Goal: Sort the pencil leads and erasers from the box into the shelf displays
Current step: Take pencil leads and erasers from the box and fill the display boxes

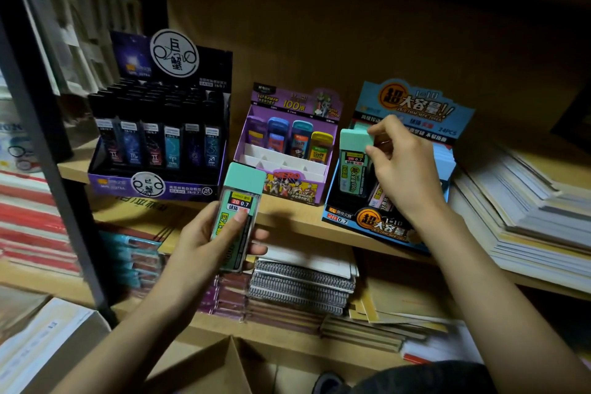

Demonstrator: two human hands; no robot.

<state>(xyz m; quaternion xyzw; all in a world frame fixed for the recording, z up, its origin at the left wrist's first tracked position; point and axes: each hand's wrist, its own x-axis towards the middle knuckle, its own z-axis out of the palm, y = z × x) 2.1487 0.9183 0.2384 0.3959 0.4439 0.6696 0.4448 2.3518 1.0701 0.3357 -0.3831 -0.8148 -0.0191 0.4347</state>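
Box flap (204, 371) sits nearest, below my arms. L hand (204, 243) grips a mint-capped lead case (238, 214) upright, thumb across the label, in front of the shelf edge. R hand (403, 166) pinches the cap of a 2nd lead case (353, 166) standing in the blue display (367, 224). Purple display (287, 150) stands between it & the dark display (156, 137); paper stacks (527, 211) just to the right.

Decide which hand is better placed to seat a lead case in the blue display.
Right. The right hand pinches the cap of a lead case standing in the blue display; the left hand holds a second case short of the shelf.
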